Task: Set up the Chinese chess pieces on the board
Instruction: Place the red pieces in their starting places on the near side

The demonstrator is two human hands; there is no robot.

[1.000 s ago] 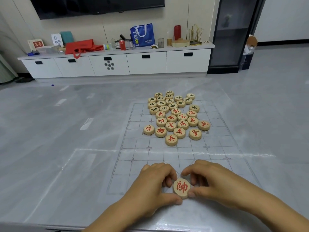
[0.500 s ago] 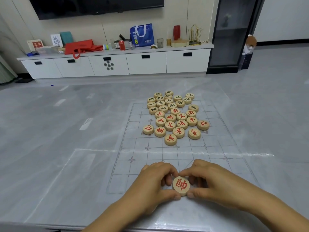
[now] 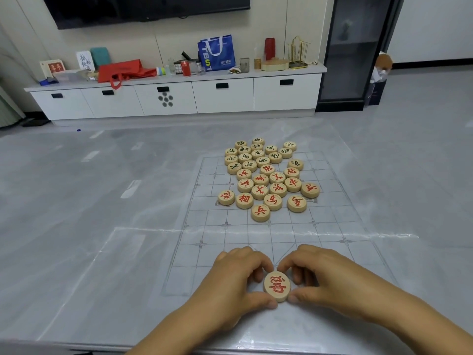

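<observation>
Left hand (image 3: 235, 283) and right hand (image 3: 330, 280) pinch the red general piece (image 3: 277, 285) at its rim; fingers curled. The disc looks wooden, light, rigid; edge grip advised.

Red-lettered piece (image 3: 277, 285): its character now sideways, no longer upright as before.

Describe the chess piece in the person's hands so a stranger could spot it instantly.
On the grey table, find the faint grid board and follow it to its near edge. There the left hand and right hand pinch one red-lettered piece, alone, far from the heap.
</observation>
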